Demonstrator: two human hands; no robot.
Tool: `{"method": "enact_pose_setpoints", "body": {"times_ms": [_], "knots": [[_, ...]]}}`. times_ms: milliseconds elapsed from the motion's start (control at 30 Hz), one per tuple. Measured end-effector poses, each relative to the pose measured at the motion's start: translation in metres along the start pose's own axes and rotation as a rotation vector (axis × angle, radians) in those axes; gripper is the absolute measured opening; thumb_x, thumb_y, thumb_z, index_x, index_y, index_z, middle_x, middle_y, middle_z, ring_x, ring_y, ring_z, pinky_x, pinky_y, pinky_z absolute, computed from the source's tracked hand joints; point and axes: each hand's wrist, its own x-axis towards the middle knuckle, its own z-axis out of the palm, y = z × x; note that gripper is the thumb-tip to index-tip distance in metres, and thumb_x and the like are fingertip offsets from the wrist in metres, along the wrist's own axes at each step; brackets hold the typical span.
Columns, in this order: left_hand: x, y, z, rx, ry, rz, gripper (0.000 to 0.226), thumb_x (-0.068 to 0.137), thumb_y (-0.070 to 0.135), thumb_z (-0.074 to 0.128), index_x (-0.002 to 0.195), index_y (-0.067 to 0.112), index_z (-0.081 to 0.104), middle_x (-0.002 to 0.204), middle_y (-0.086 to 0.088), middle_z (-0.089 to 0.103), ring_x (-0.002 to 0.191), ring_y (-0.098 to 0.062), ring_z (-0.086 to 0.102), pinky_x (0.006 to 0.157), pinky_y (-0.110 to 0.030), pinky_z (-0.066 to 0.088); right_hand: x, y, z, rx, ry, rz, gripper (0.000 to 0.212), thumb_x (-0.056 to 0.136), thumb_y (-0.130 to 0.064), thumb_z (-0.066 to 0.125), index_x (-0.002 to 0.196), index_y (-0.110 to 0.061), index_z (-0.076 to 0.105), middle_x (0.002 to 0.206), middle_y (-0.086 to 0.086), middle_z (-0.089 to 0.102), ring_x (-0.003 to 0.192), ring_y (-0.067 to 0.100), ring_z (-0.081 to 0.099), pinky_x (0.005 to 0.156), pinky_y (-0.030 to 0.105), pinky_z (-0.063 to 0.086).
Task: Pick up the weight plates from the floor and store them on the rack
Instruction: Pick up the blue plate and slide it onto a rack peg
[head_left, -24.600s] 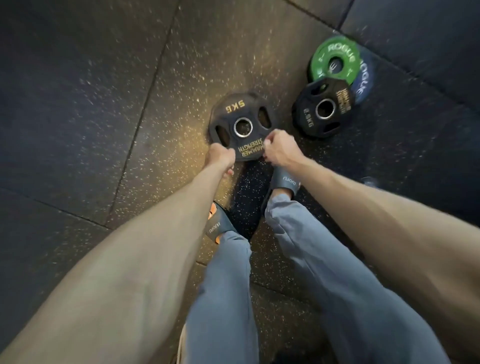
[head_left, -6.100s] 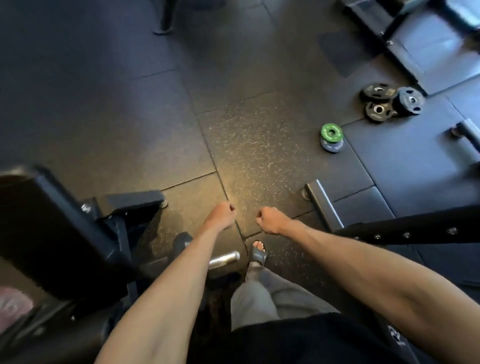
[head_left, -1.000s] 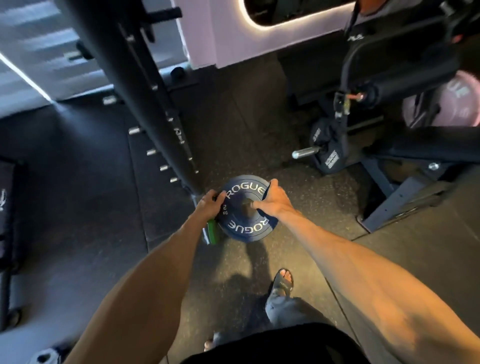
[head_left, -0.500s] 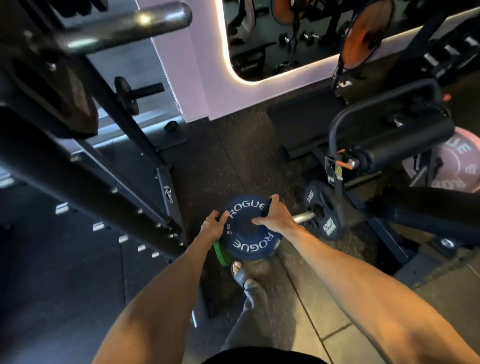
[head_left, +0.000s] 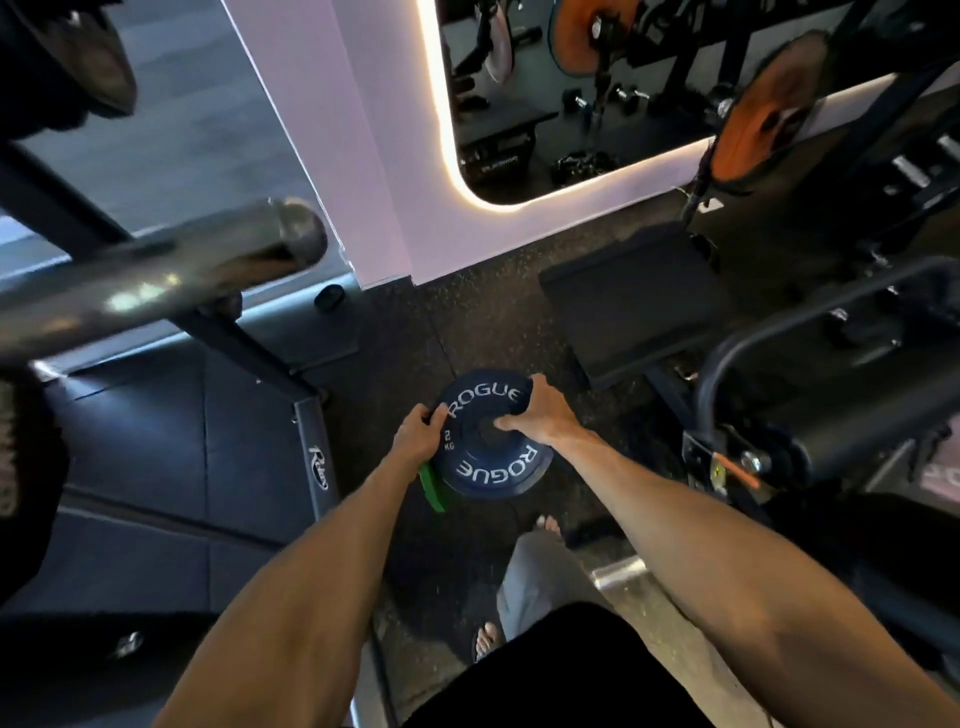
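Note:
I hold a blue 2 kg Rogue weight plate flat in front of me, above the floor. A green plate is stacked under it, with only its left edge showing. My left hand grips the left rims of both plates. My right hand holds the blue plate's right side, thumb reaching toward its centre hole. A steel rack peg juts out at upper left, well above and left of the plates.
The rack's dark frame and its base rail run along the left. A padded machine with a curved handle crowds the right. An orange plate hangs upper right, a lit mirror ahead. My sandalled feet stand on rubber floor.
I have walked closer to the rack with both plates held the same way. The steel peg now looms larger at upper left, and the machine on the right is nearer.

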Motion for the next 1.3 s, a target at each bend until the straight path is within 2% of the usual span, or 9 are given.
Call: {"method": "enact_pose_setpoints", "body": {"times_ms": [167, 267, 400, 633, 800, 933, 1033, 1167, 1300], "knots": [[0.083, 0.038, -0.009, -0.056, 0.077, -0.082, 0.036, 0.102, 0.045, 0.043, 0.103, 0.011, 0.052, 0.119, -0.016, 0.061, 0.103, -0.028, 0.057, 0.089, -0.039, 0.045, 0.112, -0.036, -0.021, -0.092, -0.090, -0.097, 0.087, 0.068, -0.036, 0.089, 0.135, -0.007, 0.042, 0.132, 0.012, 0.058, 0.116, 0.031, 0.060, 0.087, 0.037, 0.051], [0.133, 0.058, -0.015, -0.092, 0.145, -0.156, 0.043, 0.103, 0.046, 0.042, 0.112, 0.006, 0.053, 0.121, -0.018, 0.061, 0.110, -0.033, 0.057, 0.092, -0.039, 0.043, 0.184, -0.062, -0.028, -0.144, -0.175, -0.142, 0.090, 0.068, -0.037, 0.090, 0.137, -0.007, 0.041, 0.134, 0.012, 0.057, 0.119, 0.030, 0.058, 0.092, 0.038, 0.050], [0.180, 0.085, -0.027, -0.135, 0.273, -0.238, 0.036, 0.103, 0.045, 0.042, 0.101, 0.010, 0.049, 0.120, -0.022, 0.062, 0.113, -0.036, 0.058, 0.090, -0.038, 0.043, 0.263, -0.103, -0.038, -0.238, -0.281, -0.228, 0.096, 0.069, -0.044, 0.087, 0.142, -0.008, 0.037, 0.138, 0.014, 0.051, 0.125, 0.032, 0.053, 0.097, 0.041, 0.048], [0.234, 0.113, -0.059, -0.300, 0.480, -0.410, 0.042, 0.101, 0.046, 0.046, 0.111, 0.006, 0.055, 0.121, -0.022, 0.063, 0.116, -0.037, 0.058, 0.095, -0.039, 0.042, 0.363, -0.187, -0.034, -0.334, -0.464, -0.433, 0.068, 0.092, -0.042, 0.066, 0.144, -0.007, 0.039, 0.143, 0.018, 0.050, 0.130, 0.035, 0.050, 0.104, 0.040, 0.042], [0.271, 0.106, -0.088, -0.411, 0.594, -0.487, 0.044, 0.101, 0.046, 0.047, 0.112, 0.005, 0.057, 0.116, -0.020, 0.065, 0.110, -0.035, 0.060, 0.092, -0.038, 0.044, 0.415, -0.245, -0.004, -0.348, -0.560, -0.555, 0.048, 0.091, -0.038, 0.069, 0.127, -0.012, 0.051, 0.127, 0.014, 0.061, 0.116, 0.031, 0.059, 0.091, 0.035, 0.046], [0.300, 0.088, -0.118, -0.425, 0.630, -0.501, 0.035, 0.100, 0.046, 0.048, 0.100, 0.011, 0.055, 0.105, -0.015, 0.065, 0.098, -0.029, 0.060, 0.076, -0.031, 0.039, 0.451, -0.285, 0.030, -0.393, -0.625, -0.628, 0.039, 0.088, -0.038, 0.071, 0.114, -0.018, 0.052, 0.113, 0.010, 0.065, 0.093, 0.023, 0.063, 0.074, 0.035, 0.050], [0.318, 0.080, -0.140, -0.440, 0.651, -0.513, 0.029, 0.100, 0.043, 0.052, 0.094, 0.015, 0.052, 0.094, -0.009, 0.060, 0.092, -0.027, 0.060, 0.076, -0.031, 0.041, 0.472, -0.317, 0.052, -0.431, -0.680, -0.689, 0.033, 0.089, -0.036, 0.071, 0.109, -0.020, 0.050, 0.106, 0.005, 0.065, 0.087, 0.019, 0.061, 0.071, 0.034, 0.050], [0.340, 0.067, -0.164, -0.531, 0.660, -0.532, 0.041, 0.094, 0.050, 0.058, 0.111, 0.014, 0.059, 0.105, -0.007, 0.067, 0.099, -0.027, 0.065, 0.089, -0.037, 0.053, 0.493, -0.361, 0.081, -0.488, -0.756, -0.772, 0.031, 0.090, -0.032, 0.071, 0.108, -0.017, 0.052, 0.106, 0.004, 0.065, 0.093, 0.019, 0.062, 0.077, 0.034, 0.048], [0.356, 0.058, -0.179, -0.628, 0.702, -0.587, 0.063, 0.089, 0.061, 0.058, 0.133, 0.017, 0.052, 0.123, -0.007, 0.066, 0.108, -0.025, 0.064, 0.096, -0.042, 0.053, 0.511, -0.395, 0.106, -0.526, -0.816, -0.857, 0.029, 0.088, -0.033, 0.073, 0.103, -0.018, 0.053, 0.104, 0.005, 0.068, 0.093, 0.022, 0.065, 0.081, 0.040, 0.053]]}}
